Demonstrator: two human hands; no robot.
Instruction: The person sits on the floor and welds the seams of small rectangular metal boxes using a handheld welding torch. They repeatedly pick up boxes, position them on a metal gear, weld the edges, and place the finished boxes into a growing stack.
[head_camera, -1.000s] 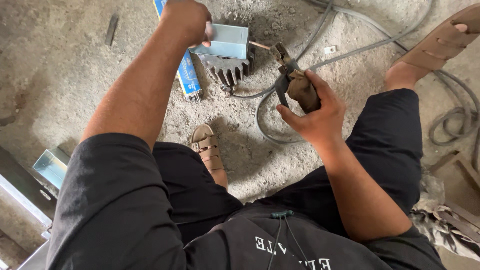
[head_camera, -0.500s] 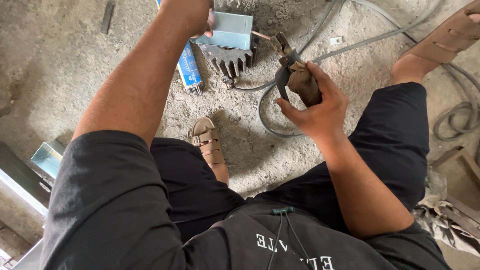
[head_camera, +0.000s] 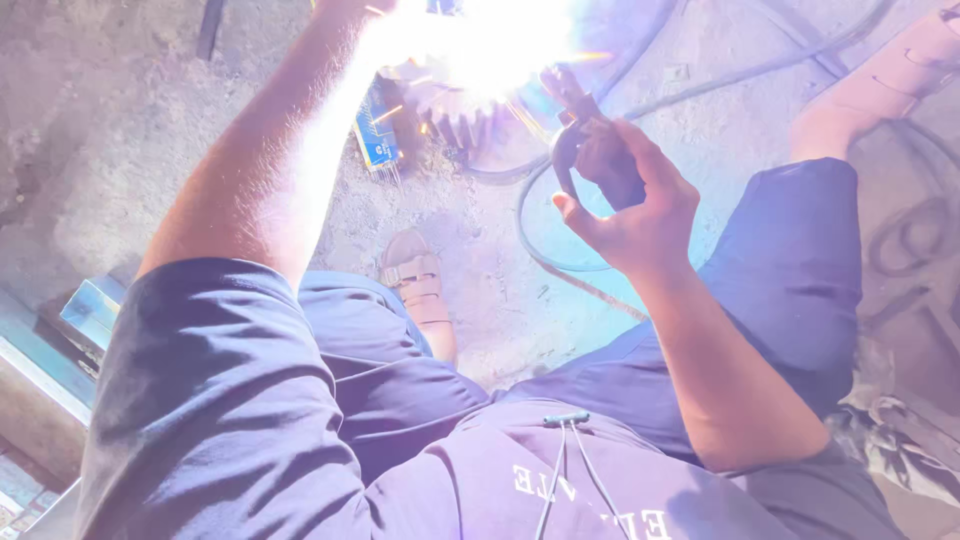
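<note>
On the grey concrete floor (head_camera: 120, 120), near the top of the view, lies a long blue packet (head_camera: 377, 135) with a small white label patch; it sits just left of a dark metal gear wheel with thick teeth (head_camera: 462, 122). A very bright white flash with sparks (head_camera: 480, 40) covers the spot right above the gear wheel and washes out everything there.

The left hand (head_camera: 355, 8) is stretched far forward, with its arm straight and lit up by the flash. That hand goes into the glare and past the top edge, so I cannot tell if it is open or closed, or what it has.

The right hand (head_camera: 625, 205) is raised with a bent arm, just right of the flash. Its fingers are curled tight around a dark welding holder with a clamp tip (head_camera: 590, 145). The clamp tip points up and left toward the bright spot. A grey rubber cable (head_camera: 530, 235) loops on the floor below the holder.

A tan sandal on a foot (head_camera: 418, 285) rests on the floor between the dark trouser legs. Another sandalled foot (head_camera: 890, 75) is at the top right. A pale blue metal box piece (head_camera: 92, 310) pokes out at the left edge, partly cut off.
</note>
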